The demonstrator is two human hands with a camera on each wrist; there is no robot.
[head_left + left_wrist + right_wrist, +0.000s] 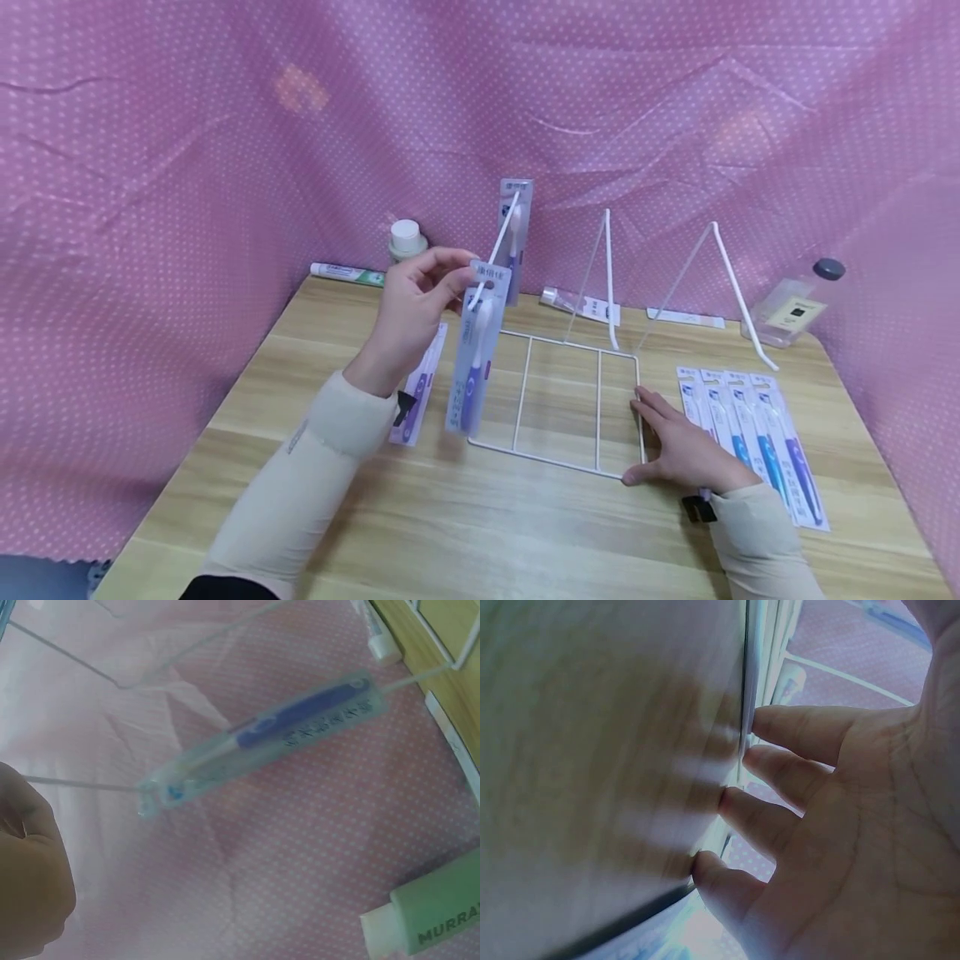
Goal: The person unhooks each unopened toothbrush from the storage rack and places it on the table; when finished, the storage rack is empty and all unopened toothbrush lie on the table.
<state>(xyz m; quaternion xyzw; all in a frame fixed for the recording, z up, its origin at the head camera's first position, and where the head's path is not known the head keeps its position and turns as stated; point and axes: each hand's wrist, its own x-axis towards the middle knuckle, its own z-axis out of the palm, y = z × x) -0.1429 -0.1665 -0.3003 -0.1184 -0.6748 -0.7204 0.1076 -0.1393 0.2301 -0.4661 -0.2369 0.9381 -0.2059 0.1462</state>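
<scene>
My left hand (420, 304) pinches the top of a packaged purple toothbrush (477, 358), its hole right at the front end of the rack's left prong (504, 227). Farther back on that prong hangs another packaged toothbrush (522, 198), also in the left wrist view as a purple-handled pack (300, 716). The white wire rack (555, 460) lies with its base on the table and its prongs slanting forward. My right hand (686, 446) rests at the base's right side, fingers spread. In the right wrist view its fingertips (739, 802) touch down by the wire.
Several packaged toothbrushes (772, 450) lie in a row at right, and one more pack (420, 387) lies left of the rack. Behind stand a white-capped bottle (407, 240) and a dark-capped bottle (795, 308). Toothpaste tubes (348, 273) lie along the back edge, before a pink dotted curtain (420, 100).
</scene>
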